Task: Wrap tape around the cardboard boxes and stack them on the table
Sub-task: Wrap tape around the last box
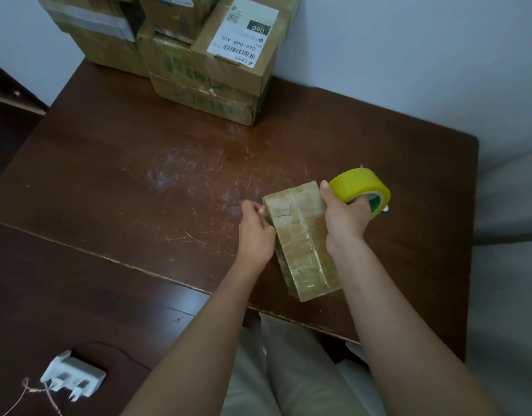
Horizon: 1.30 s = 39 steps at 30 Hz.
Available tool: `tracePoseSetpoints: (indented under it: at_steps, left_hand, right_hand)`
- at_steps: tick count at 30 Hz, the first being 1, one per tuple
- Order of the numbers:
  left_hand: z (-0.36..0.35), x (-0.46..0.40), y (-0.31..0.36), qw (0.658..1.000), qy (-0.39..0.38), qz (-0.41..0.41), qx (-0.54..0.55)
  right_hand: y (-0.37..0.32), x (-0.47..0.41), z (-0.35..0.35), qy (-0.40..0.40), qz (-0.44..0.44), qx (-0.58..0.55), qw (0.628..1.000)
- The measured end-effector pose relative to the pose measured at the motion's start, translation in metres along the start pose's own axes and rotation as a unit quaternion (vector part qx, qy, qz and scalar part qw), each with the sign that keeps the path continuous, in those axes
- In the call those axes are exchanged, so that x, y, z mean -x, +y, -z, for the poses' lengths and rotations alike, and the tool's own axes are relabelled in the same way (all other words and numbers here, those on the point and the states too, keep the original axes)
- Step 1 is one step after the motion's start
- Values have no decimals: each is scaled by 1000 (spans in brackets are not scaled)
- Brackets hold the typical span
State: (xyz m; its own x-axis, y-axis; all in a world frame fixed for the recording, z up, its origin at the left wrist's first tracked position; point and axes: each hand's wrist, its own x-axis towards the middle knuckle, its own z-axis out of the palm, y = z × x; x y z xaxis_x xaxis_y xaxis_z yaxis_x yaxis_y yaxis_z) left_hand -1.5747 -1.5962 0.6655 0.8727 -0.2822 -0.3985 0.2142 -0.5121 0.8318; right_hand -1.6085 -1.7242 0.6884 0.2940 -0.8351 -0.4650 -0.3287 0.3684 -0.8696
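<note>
Two hands work a small cardboard box (302,238) lying near the front edge of the brown worktop (138,181). Left hand (255,232) pinches the box's left edge; right hand (345,219) grips a yellow tape roll (359,187) at the box's far right corner. Stacked boxes (198,55) stand at the back.

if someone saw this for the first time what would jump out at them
The bright yellow tape roll stands out first, gripped in the right hand at the far end of a small taped cardboard box near the table's front edge. The left hand holds the box's other side. Behind, a stack of boxes sits against the wall.
</note>
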Motion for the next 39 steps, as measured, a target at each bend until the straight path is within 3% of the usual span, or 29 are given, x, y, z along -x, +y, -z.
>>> tracePoseSetpoints:
  at_steps: [3,7,9,11,13,15,16,18,21,23,25,29,32,39]
  left_hand:
    - [-14,6,-15,999,9,-6,43]
    - [-16,-7,-22,994,-20,72,74]
    - [-4,-18,-12,988,50,116,91]
    - [2,-23,10,980,108,76,146]
    - [-8,-22,27,983,54,15,177]
    - [-17,-18,29,984,18,20,176]
    - [-18,-19,28,987,17,26,156]
    - [-13,-22,28,999,48,15,4]
    - [-9,-27,41,973,135,-65,-178]
    - [-19,-31,52,950,122,-127,-256]
    - [-29,-31,56,923,70,-135,-354]
    - [-32,-32,64,900,33,-107,-422]
    - [-40,-37,71,868,56,-167,-464]
    - [-49,-36,74,893,19,-147,-425]
  right_hand:
    - [0,-2,-1,-14,-16,17,1000]
    - [0,-4,0,-20,-20,25,999]
    - [-1,-3,2,-27,-29,25,999]
    - [-1,-1,2,-28,-29,27,999]
    - [-1,-1,1,-21,-19,34,999]
    - [1,0,0,-16,-19,38,999]
    - [1,0,0,-16,-25,29,999]
    - [1,1,3,-15,-39,12,999]
    - [-1,4,6,-25,-49,-15,998]
    - [-4,4,8,-25,-56,-38,997]
    - [-5,4,11,-22,-63,-59,996]
    - [-8,4,14,-19,-87,-79,993]
    - [-6,4,13,-31,-92,-101,990]
    - [-7,-4,19,-53,-143,-161,975]
